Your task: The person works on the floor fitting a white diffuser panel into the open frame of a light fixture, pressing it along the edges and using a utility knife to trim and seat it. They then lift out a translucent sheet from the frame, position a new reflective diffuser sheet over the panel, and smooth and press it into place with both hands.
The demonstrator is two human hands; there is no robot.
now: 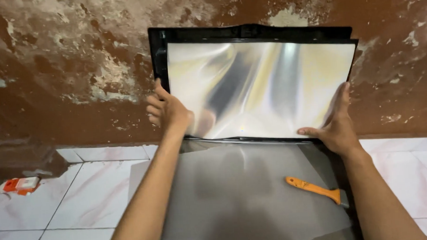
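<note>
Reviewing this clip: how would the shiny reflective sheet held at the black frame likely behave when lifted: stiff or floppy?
The reflective sheet looks thin and probably floppy: its reflections ripple. Left hand and right hand support opposite edges, which suggests sagging otherwise. Its glossy face may be slippery and crease easily.

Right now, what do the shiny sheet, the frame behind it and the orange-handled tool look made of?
Shiny sheet: likely thin plastic film, mirror-glossy, with warped streaky reflections. Frame: apparently black moulded plastic, dull sheen. Tool: orange plastic-looking handle; the blade looks like grey metal, though that is uncertain.

White tiled floor [98, 195] carries a grey sheet [240, 195] and an orange-white box [21, 185].
</note>
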